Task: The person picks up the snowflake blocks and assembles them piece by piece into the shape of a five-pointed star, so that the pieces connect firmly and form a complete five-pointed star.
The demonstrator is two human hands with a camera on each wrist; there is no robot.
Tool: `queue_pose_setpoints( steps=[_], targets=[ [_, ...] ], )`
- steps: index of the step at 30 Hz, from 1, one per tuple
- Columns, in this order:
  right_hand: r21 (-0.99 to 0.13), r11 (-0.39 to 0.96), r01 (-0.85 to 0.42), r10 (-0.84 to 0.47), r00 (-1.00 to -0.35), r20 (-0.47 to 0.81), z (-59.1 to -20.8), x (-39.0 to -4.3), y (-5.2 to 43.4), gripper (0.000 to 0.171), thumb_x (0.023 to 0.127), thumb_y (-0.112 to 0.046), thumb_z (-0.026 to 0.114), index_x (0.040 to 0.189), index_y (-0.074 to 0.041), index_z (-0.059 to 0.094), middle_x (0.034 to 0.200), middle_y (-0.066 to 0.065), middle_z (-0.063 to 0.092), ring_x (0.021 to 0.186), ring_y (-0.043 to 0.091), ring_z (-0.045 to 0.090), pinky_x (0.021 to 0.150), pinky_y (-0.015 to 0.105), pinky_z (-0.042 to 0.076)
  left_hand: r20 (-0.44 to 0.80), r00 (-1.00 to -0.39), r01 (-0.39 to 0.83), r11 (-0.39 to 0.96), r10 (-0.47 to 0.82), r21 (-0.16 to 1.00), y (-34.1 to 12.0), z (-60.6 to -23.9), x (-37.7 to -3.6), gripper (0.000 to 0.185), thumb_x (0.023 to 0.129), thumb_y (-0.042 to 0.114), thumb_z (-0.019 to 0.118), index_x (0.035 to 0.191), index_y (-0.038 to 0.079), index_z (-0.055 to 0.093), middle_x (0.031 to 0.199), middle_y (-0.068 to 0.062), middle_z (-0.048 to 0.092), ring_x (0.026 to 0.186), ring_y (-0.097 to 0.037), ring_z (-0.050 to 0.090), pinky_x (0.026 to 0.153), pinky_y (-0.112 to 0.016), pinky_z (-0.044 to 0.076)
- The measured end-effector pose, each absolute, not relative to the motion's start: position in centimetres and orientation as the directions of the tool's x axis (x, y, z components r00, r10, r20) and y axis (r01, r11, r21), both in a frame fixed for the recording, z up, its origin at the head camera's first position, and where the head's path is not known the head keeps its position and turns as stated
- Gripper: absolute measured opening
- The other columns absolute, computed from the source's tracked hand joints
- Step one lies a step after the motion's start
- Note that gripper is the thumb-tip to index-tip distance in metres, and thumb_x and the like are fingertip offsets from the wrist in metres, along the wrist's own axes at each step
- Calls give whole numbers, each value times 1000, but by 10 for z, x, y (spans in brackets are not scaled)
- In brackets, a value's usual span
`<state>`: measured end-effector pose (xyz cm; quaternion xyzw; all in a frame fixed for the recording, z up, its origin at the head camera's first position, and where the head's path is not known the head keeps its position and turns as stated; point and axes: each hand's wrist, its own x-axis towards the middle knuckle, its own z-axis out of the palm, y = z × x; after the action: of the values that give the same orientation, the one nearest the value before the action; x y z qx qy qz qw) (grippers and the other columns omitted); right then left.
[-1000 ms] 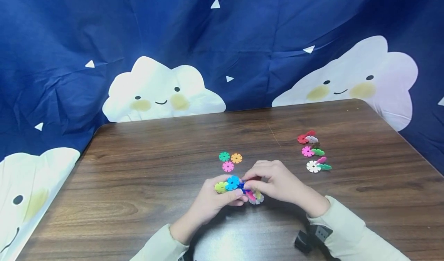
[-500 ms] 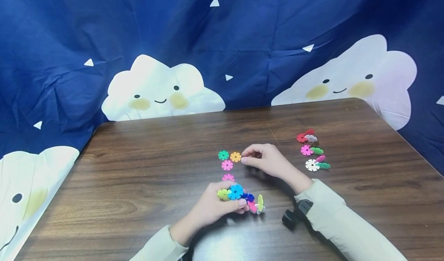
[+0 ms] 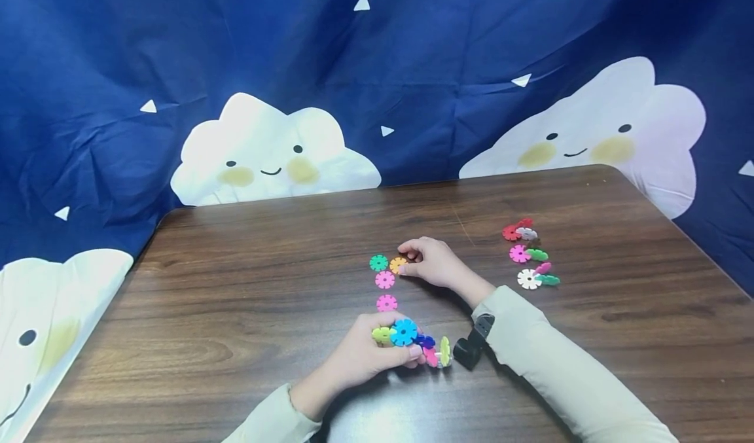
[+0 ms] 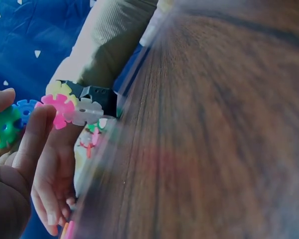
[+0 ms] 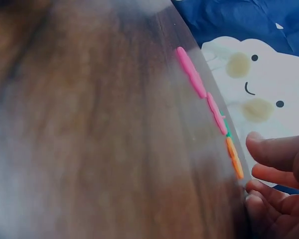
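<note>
My left hand (image 3: 365,348) holds a chain of joined plastic snowflake discs between thumb and fingers. In the chain I see a light blue disc (image 3: 404,332), a dark blue one (image 3: 425,342), a pink one (image 3: 430,356) and yellow ones, with a whitish disc (image 4: 87,111) plainer in the left wrist view. My right hand (image 3: 436,262) is over the table beside a flat orange disc (image 3: 397,265), its thumb at the disc's edge. In the right wrist view the thumb and fingers are apart, with nothing between them.
A green disc (image 3: 378,263) and two pink discs, one nearer (image 3: 387,303) and one farther (image 3: 385,280), lie flat on the wooden table (image 3: 265,286). Small joined sets stand to the right, including a white disc (image 3: 529,279). A blue cloth (image 3: 412,50) hangs behind.
My right hand has left the chain and moved away to the orange disc. A second pink disc came into view near the left hand, which moved slightly nearer with the chain.
</note>
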<state>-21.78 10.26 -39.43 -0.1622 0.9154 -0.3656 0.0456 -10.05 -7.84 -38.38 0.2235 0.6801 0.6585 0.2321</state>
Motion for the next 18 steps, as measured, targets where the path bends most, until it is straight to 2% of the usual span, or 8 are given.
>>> queue_pose_setpoints(
  steps=[8, 13, 18],
  targets=[
    [-593, 740, -317, -353, -934, 58, -395, -216, 95, 29, 77, -18, 74, 104, -8, 68, 90, 6, 56, 84, 20, 51, 75, 33, 43, -7, -790, -5, 5, 613, 1000, -77, -386, -100, 25, 82, 5, 67, 100, -11, 57, 85, -31, 65, 69, -10, 67, 69, -31, 57],
    [-592, 759, -271, -320, -947, 24, -391, -217, 91, 24, 76, -18, 75, 94, -6, 65, 88, 6, 55, 84, 20, 51, 75, 33, 43, 63, -787, 38, -54, 614, 998, -77, -388, -102, 24, 84, 3, 64, 100, -14, 57, 85, -36, 62, 71, -9, 67, 68, -34, 57],
    [-631, 755, -180, -258, -966, -33, -389, -218, 91, 24, 74, -16, 77, 88, -9, 57, 79, 3, 54, 76, 18, 50, 66, 27, 40, 76, -799, 32, -84, 596, 996, -76, -386, -104, 28, 85, 4, 64, 104, -15, 56, 87, -37, 61, 75, -11, 67, 70, -35, 57]
  ],
)
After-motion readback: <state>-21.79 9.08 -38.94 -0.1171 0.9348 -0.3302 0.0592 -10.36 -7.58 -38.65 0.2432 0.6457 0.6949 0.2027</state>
